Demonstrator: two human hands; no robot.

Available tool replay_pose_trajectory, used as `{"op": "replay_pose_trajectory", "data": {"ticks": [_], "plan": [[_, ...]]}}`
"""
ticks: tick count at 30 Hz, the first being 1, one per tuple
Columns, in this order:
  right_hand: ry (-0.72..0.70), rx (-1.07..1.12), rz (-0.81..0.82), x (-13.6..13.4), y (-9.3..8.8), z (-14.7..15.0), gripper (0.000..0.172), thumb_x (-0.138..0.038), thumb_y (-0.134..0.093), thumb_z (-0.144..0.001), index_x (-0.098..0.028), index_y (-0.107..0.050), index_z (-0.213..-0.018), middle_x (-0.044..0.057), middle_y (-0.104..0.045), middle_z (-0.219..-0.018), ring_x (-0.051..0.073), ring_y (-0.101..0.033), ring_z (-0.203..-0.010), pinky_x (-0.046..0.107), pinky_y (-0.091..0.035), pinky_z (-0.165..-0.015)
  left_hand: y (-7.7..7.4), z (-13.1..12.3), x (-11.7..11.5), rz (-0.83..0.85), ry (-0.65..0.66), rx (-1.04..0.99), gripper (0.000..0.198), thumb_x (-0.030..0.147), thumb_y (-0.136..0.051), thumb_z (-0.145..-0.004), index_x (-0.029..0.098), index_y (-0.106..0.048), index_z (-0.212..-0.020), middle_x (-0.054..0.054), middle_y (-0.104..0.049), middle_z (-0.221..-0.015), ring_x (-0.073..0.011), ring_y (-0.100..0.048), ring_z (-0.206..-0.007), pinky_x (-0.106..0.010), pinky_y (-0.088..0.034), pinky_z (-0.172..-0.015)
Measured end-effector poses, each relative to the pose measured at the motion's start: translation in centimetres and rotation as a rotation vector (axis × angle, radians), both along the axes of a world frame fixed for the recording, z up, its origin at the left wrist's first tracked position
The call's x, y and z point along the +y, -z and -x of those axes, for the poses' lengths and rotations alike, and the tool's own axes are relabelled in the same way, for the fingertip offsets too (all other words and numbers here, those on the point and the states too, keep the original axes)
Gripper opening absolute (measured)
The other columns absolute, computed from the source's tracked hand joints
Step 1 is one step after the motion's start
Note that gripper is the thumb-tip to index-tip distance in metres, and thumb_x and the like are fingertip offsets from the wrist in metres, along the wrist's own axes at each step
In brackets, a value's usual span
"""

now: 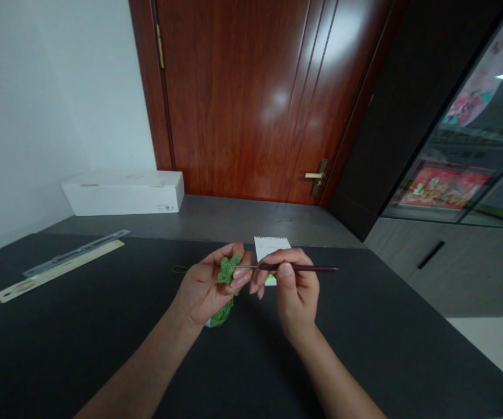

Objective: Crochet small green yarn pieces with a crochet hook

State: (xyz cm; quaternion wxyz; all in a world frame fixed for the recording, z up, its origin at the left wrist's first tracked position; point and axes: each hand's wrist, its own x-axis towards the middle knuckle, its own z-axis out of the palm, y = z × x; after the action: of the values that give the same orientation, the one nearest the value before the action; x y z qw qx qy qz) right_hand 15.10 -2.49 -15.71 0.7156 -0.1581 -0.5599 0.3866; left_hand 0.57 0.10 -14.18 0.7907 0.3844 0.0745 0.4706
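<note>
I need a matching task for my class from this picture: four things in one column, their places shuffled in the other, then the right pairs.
Things
1. Small green crocheted piece
2. Slim tool with a dark red handle
3. Long white cardboard box
4. White paper notepad

Places
A. On the flat grey surface, at the far left
B. Partly hidden behind the right hand
C. Held in the fingers of the left hand
D. Held in the right hand's grip

Right pairs: 1-C, 2-D, 3-A, 4-B
</note>
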Motion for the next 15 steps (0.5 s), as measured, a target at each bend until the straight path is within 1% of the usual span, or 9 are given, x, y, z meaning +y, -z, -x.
{"op": "replay_pose_trajectory", "data": {"ticks": [4,7,10,15], "plan": [[0.031,-0.043,-0.046,-0.58,0.24,-0.02,0.019,-0.041,-0.054,-0.097,-0.025,-0.064,-0.097,0.001,-0.063,-0.067,0.016,-0.06,-0.054,0.032,-0.049,-0.05,-0.13,0.0,-0.29,-0.045,-0.004,0.043,0.027,0.014,-0.079,-0.058,0.017,-0.056,-0.072,0.002,-0.05,-0.06,-0.0127,-0.05,-0.051,-0.032,-0.05,-0.059],[0.05,-0.058,-0.105,-0.64,0.31,0.0,0.017,-0.038,-0.051,-0.098,-0.026,-0.063,-0.1,0.001,-0.065,-0.069,0.017,-0.062,-0.055,0.033,-0.05,-0.052,-0.32,-0.04,-0.42,-0.069,0.03,0.043,0.026,0.013,-0.079,-0.058,0.017,-0.056,-0.071,0.002,-0.052,-0.06,-0.0175,-0.058,-0.055,-0.036,-0.051,-0.061],[0.05,-0.047,-0.15,-0.68,0.28,0.06,0.016,-0.035,-0.05,-0.099,-0.027,-0.064,-0.102,0.0,-0.064,-0.069,0.017,-0.062,-0.056,0.033,-0.05,-0.054,-0.46,-0.07,-0.44,-0.081,0.054,0.046,0.024,0.01,-0.077,-0.058,0.017,-0.057,-0.07,0.001,-0.054,-0.06,-0.0216,-0.064,-0.06,-0.036,-0.051,-0.063],[0.027,-0.059,-0.163,-0.88,0.19,-0.05,0.015,-0.031,-0.05,-0.1,-0.026,-0.064,-0.102,0.001,-0.064,-0.071,0.016,-0.063,-0.059,0.033,-0.051,-0.055,-0.57,-0.11,-0.44,-0.09,0.083,0.025,0.017,0.011,-0.075,-0.061,0.015,-0.062,-0.071,-0.001,-0.056,-0.062,-0.0221,-0.065,-0.062,-0.035,-0.05,-0.064]]}}
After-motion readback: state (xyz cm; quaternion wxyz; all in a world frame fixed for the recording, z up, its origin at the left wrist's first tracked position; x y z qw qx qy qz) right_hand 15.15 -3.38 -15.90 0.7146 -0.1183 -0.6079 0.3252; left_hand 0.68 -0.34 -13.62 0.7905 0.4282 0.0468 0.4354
